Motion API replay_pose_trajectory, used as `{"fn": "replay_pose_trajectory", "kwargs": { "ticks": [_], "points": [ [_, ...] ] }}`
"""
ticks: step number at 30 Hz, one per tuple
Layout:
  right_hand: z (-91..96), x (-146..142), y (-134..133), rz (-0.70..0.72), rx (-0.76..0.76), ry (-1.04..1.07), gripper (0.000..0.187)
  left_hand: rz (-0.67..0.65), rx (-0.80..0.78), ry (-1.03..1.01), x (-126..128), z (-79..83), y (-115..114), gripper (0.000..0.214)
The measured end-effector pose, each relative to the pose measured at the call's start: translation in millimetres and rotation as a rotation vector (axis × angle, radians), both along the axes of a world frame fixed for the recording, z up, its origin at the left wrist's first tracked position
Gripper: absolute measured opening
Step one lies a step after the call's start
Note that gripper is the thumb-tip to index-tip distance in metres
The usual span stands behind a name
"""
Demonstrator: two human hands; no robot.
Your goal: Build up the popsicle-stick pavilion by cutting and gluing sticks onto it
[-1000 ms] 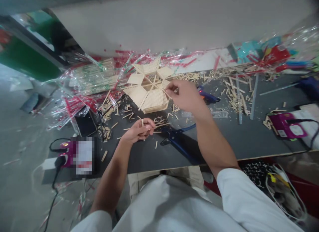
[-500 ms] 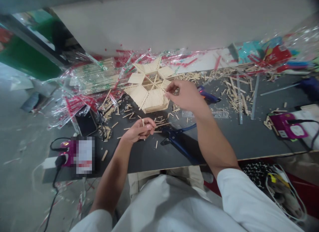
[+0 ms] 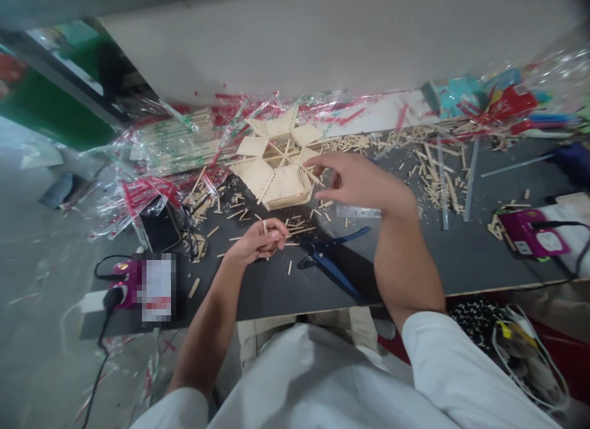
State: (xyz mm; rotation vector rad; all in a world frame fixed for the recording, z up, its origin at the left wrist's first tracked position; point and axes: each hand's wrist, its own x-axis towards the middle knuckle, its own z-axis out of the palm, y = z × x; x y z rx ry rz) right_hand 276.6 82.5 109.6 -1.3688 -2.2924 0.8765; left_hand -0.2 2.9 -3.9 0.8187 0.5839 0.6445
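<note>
A star-shaped model built of thin wooden sticks (image 3: 286,182) stands at the middle of the table, with an open spoked centre. Beside its right-hand edge is my right hand (image 3: 364,182), thumb and forefinger apart and nothing seen between them; the forefinger reaches to the model's edge and I cannot tell if it touches. Just in front of the model, my left hand (image 3: 260,240) is curled palm up around a short wooden stick (image 3: 265,227). Near that hand lie loose sticks (image 3: 302,231) and blue-handled cutters (image 3: 329,263).
A clear ruler (image 3: 354,212) lies partly under my right hand. Stick offcuts (image 3: 436,177) and clear glue sticks (image 3: 471,180) cover the right side. Bagged sticks (image 3: 177,140), a phone (image 3: 159,226) and a purple power strip (image 3: 126,284) are left; another purple power block (image 3: 532,232) sits right.
My right hand has opened from a pinch at the model's edge, its thumb dropping away and the wrist shifting right. My left hand and the model have stayed put.
</note>
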Motion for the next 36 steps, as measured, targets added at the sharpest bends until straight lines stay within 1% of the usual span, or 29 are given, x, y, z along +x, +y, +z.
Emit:
{"fn": "replay_pose_trajectory", "kwargs": {
  "ticks": [1, 2, 6, 8, 13, 16, 21, 24, 30, 36],
  "points": [
    [0.6, 2, 0, 0.044, 0.016, -0.019, 0.062, -0.004, -0.004, -0.002, 0, 0.0, 0, 0.043],
    [0.8, 4, 0, 0.065, 0.040, -0.033, 0.061, -0.007, -0.008, -0.005, 0, 0.0, 0, 0.043],
    [-0.3, -1, -1, 0.052, 0.133, -0.061, 0.035, 0.000, -0.013, -0.001, 0, 1.5, 0, 0.041],
    [-0.8, -4, -2, 0.045, 0.143, -0.072, 0.030, 0.001, -0.012, 0.000, 0, 2.3, 0, 0.041],
    [0.7, -5, -3, 0.033, 0.163, -0.102, 0.034, 0.005, -0.007, 0.002, 1, 2.0, 0, 0.042],
    [2.5, -6, -3, 0.046, 0.146, -0.122, 0.037, 0.005, -0.006, 0.010, 0, 1.1, 0, 0.043],
    [3.4, -17, -10, 0.021, 0.192, -0.231, 0.024, -0.001, -0.007, 0.018, 0, 1.9, -1, 0.044],
    [2.0, -24, -14, -0.015, 0.243, -0.302, 0.024, 0.006, -0.020, 0.037, 1, 3.3, -1, 0.041],
    [0.0, -25, -13, 0.009, 0.249, -0.291, 0.022, -0.016, -0.041, 0.081, 4, 4.3, -1, 0.039],
    [-0.3, -23, -11, 0.019, 0.245, -0.281, 0.021, -0.032, -0.043, 0.071, 3, 3.2, -1, 0.036]
  ]
}}
